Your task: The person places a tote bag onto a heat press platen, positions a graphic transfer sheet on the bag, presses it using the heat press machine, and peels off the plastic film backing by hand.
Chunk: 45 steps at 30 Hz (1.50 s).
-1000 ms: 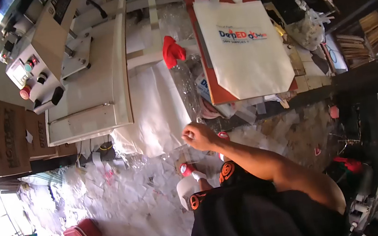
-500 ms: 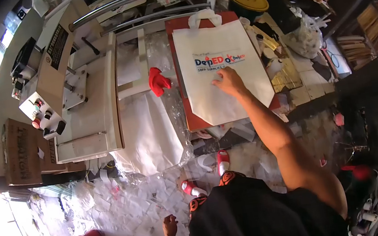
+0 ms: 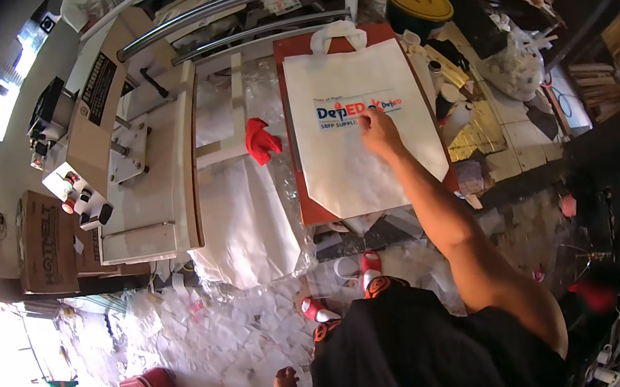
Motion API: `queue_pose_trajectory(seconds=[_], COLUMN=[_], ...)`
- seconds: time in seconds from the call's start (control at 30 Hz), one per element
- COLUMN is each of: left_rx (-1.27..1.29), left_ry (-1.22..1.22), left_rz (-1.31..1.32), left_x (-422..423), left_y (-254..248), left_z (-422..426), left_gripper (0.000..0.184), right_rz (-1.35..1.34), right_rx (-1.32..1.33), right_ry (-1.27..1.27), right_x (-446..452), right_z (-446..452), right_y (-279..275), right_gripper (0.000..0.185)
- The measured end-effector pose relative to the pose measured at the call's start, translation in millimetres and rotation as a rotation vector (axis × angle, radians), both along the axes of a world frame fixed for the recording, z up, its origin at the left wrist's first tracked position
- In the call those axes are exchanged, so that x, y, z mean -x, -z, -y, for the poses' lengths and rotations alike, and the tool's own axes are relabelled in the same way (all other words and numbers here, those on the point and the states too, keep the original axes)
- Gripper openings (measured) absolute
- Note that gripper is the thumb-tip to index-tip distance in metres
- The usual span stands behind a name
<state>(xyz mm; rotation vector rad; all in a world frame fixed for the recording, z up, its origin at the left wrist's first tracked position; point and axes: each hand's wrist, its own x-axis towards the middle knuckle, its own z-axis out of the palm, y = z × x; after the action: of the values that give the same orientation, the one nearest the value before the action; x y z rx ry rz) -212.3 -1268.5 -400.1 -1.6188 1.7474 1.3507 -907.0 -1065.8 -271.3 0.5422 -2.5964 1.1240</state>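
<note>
My right hand (image 3: 380, 133) is now up over the blue-and-red lettering (image 3: 356, 110), where a moment ago it hovered lower with its fingers more spread. The fingers are curled in narrow, and I cannot tell whether the tips meet or pinch any fabric. The flat white fabric bag with a looped handle (image 3: 355, 175) lies directly beneath this hand, face up on a reddish-brown board (image 3: 432, 107) that shows around its edges. My left hand (image 3: 285, 381) hangs low, well apart from the bag, fingers loosely bent; I cannot tell how wide its grip is.

The bag looks matte and smooth, with slanted lower corners. Beside the board sits a crumpled bright red cloth (image 3: 262, 141), above glossy, wrinkled clear plastic around white sheets (image 3: 247, 227).
</note>
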Motion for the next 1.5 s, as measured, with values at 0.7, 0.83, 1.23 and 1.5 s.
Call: queue_pose_trajectory(seconds=[0.7, 0.83, 1.23, 1.5], left_rx=[0.019, -0.041, 0.038, 0.008], left_ry=[-0.026, -0.079, -0.071, -0.041], left_rz=[-0.065, -0.057, -0.096, -0.081], left_x=[-5.1, -26.2, -6.6, -7.9], left_y=[11.7, 21.1, 15.2, 16.2], left_z=[16.1, 10.9, 23.1, 24.1], left_gripper=[0.035, 0.035, 0.035, 0.034], right_rz=[0.161, 0.229, -0.091, -0.106], right_rx=[-0.158, 0.091, -0.312, -0.233], right_ry=[-0.018, 0.071, -0.173, 0.171], right_x=[10.0, 12.1, -0.3, 18.6], right_z=[31.8, 6.6, 26.5, 38.3], right_y=[-13.5, -10.0, 2.8, -17.7], right_gripper=[0.025, 0.032, 0.014, 0.022])
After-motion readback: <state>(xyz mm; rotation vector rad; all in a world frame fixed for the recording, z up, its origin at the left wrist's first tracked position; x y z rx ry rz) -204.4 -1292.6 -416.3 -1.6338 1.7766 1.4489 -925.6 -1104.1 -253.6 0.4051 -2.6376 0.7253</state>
